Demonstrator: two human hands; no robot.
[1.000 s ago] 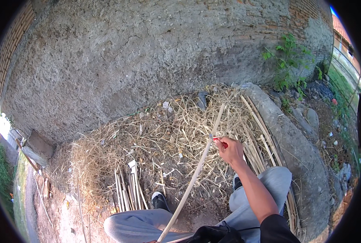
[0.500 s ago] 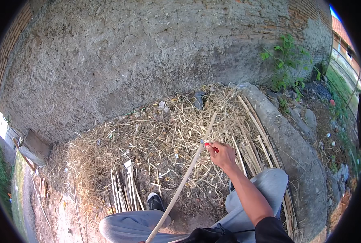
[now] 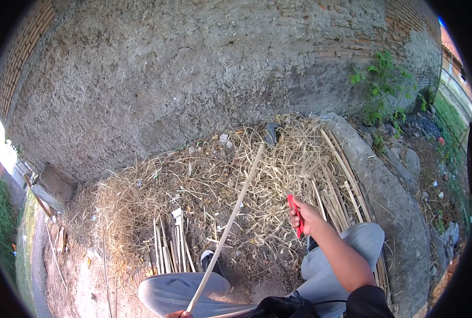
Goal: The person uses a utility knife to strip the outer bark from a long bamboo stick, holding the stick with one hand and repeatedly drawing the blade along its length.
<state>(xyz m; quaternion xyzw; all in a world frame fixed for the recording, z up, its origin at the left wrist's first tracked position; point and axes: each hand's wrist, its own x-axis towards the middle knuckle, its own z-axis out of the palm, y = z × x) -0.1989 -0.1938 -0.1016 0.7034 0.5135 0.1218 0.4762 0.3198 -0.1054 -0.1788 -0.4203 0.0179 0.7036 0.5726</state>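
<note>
My right hand (image 3: 305, 216) is closed round the red handle of a utility knife (image 3: 294, 212); a short grey blade tip shows above its end. Up from the lower edge slants a long pale bamboo strip (image 3: 229, 225), its far end over the straw. At its near end my left hand (image 3: 178, 314) shows only a few fingertips at the picture's bottom, wrapped on the strip. Knife and strip are apart, the knife to the right of it.
Shavings (image 3: 278, 175) cover the ground before a rough wall (image 3: 193, 69). Cut strips (image 3: 169, 246) lie by my left shoe (image 3: 210, 262); longer strips (image 3: 339, 204) lie at right along a concrete kerb (image 3: 389, 196). A leafy plant (image 3: 381, 85) grows by the wall.
The knife has come away from the strip, moving right and down, and now points upward. The strip's far end has shifted left. My left fingertips have come into view.
</note>
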